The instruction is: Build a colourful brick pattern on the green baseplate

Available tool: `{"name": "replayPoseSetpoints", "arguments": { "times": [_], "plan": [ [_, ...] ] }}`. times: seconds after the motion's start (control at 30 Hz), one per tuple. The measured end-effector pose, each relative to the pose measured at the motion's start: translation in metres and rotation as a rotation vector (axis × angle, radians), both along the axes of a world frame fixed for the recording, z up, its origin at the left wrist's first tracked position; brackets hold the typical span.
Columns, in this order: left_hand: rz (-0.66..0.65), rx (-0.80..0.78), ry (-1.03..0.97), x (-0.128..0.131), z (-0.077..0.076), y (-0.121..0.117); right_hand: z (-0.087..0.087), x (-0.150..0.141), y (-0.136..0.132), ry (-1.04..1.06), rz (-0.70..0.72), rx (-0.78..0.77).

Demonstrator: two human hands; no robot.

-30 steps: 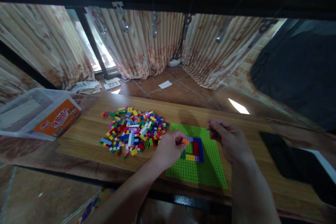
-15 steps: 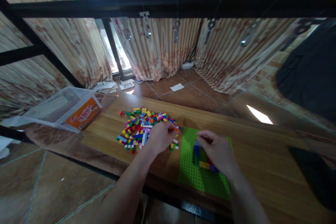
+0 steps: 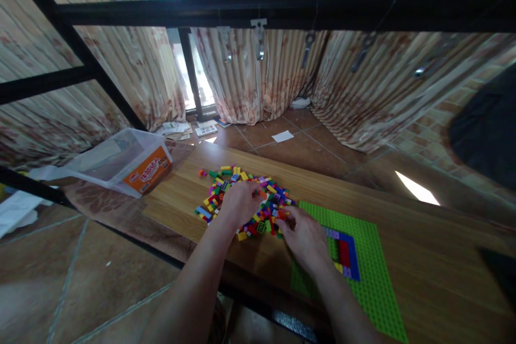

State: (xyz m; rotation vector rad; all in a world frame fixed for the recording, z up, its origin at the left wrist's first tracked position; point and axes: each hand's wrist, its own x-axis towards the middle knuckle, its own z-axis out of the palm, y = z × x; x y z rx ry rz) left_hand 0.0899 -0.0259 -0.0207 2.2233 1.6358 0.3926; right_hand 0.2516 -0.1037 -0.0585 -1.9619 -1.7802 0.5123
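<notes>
My left hand (image 3: 242, 205) reaches over the heap of small toy building bricks (image 3: 256, 226), its fingers pinched on an orange brick (image 3: 263, 195). At the right side of the heap is my right hand (image 3: 304, 236), thumb and fingers curled together. A red-orange brick (image 3: 281, 215) shows at its fingertips, but whether they grip it is unclear. Under the right forearm lies a green studded baseplate (image 3: 377, 274). On it stands a low outline of blue, red, purple and yellow bricks (image 3: 353, 255), partly hidden by the right hand.
A clear plastic bin (image 3: 116, 164) with an orange label stands at the left end of the wooden table (image 3: 189, 172). A black metal bar (image 3: 290, 11) with hanging metal pieces crosses ahead. Papers (image 3: 282, 136) lie on the tiled floor. A dark object (image 3: 497, 263) is at the table's right.
My right hand has moved left from the brick outline to the heap, uncovering more of the outline. The left hand stays over the heap with the orange brick. The view has shifted left.
</notes>
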Motion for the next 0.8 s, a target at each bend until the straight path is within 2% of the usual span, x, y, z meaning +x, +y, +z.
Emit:
{"name": "replayPoseSetpoints", "arguments": {
  "times": [0.47, 0.67, 0.8],
  "plan": [
    [-0.012, 0.019, 0.151, 0.012, -0.005, -0.007, -0.023, 0.008, 0.003, 0.002, -0.008, 0.008],
    [0.021, -0.032, 0.082, 0.013, -0.007, -0.010, -0.023, 0.009, 0.002, -0.028, 0.003, 0.006],
    [0.010, -0.081, 0.038, 0.008, -0.003, -0.009, -0.022, 0.008, 0.002, 0.009, 0.014, 0.014]
  ]
}}
